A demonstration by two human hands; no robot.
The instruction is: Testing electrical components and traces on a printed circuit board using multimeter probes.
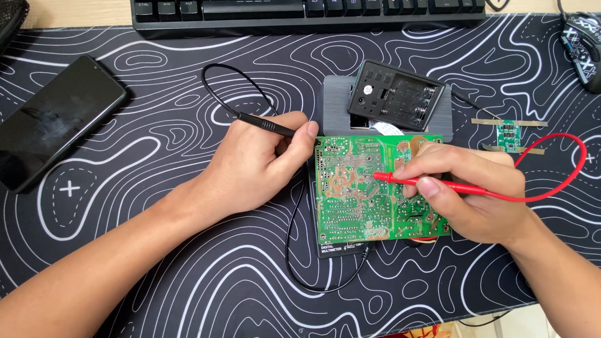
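The left hand (250,166) has its grip clamped on a black probe (266,124), tip at the green circuit board's (350,213) nine o'clock edge. The right hand (466,191) pinches a red probe (407,180) pen-style, so its tip meets the solder side, turned up for access.

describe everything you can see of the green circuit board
The green circuit board is a rectangular board lying flat, solder side up, with tan copper traces and many shiny solder dots. It rests on a black multimeter on the patterned desk mat. The right hand rests on its right part and holds the red probe, tip on the board's middle. The left hand holds the black probe at its upper left corner.
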